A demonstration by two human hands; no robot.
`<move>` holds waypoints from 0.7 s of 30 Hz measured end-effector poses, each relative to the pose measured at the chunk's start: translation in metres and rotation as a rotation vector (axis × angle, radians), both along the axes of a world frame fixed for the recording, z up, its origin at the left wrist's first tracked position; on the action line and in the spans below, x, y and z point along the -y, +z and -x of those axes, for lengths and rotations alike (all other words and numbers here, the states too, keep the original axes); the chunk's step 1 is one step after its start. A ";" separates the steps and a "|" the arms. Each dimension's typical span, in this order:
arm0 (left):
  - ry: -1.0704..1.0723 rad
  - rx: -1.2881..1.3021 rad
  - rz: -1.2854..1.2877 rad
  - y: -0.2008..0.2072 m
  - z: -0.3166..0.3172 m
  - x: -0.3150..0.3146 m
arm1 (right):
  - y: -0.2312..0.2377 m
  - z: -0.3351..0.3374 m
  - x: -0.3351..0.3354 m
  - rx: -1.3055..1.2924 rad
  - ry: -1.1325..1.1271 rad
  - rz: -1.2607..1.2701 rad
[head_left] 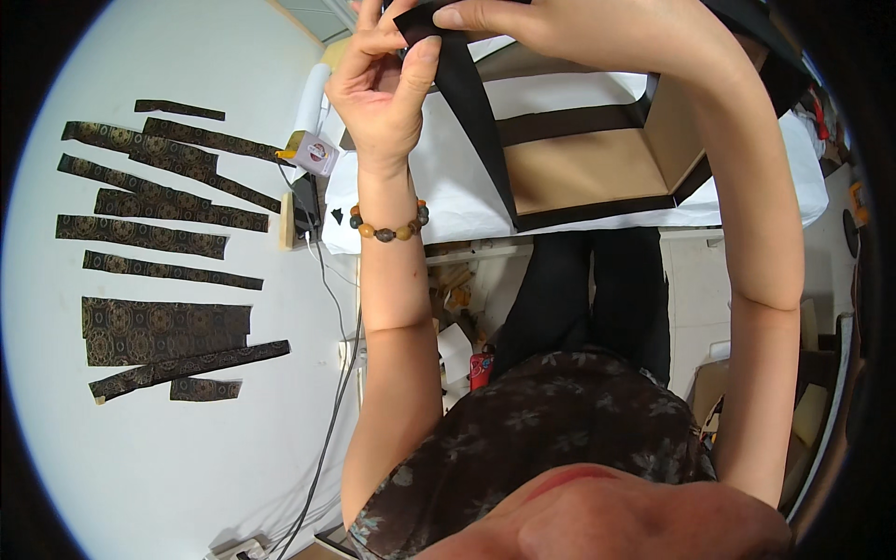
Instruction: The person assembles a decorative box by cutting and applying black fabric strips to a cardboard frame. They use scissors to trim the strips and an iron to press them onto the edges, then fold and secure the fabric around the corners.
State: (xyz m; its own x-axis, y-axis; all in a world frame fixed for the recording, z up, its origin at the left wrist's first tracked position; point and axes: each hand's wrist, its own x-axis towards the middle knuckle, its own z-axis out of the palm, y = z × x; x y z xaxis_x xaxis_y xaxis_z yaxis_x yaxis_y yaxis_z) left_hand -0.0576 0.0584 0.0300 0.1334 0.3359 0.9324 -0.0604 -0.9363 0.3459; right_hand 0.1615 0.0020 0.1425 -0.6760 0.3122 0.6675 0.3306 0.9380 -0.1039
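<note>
An open box [588,177] with tan inner faces and black edges stands on the white-covered table in front of me. A black strip [471,121] runs from its near left corner up to my hands at the top of the view. My left hand [381,98], with a beaded bracelet on its wrist, has its fingers and thumb bent about the strip's far end. Over the same end reaches my right hand [523,23], its thumb pressed on the black material. The upper edge of the picture cuts off some fingers of both hands.
Several dark patterned strips [159,229] and a wider patterned piece [168,331] are on the white surface at left. Beside the table's left edge are a white roll [313,98], a small white container [313,154] and hanging cables [345,373]. A black scrap [337,215] lies on the table cover [411,201].
</note>
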 end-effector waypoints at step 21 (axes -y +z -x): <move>0.028 -0.073 0.165 -0.001 0.017 0.014 | 0.011 0.006 -0.008 0.115 -0.084 0.176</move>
State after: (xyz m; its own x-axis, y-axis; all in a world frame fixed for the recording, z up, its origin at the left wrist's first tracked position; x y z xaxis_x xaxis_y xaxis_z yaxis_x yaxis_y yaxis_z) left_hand -0.0745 0.0444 0.0289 0.1875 0.4877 0.8526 -0.0040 -0.8676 0.4972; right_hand 0.1554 0.0101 0.1539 -0.7113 0.4749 0.5181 0.4254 0.8777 -0.2205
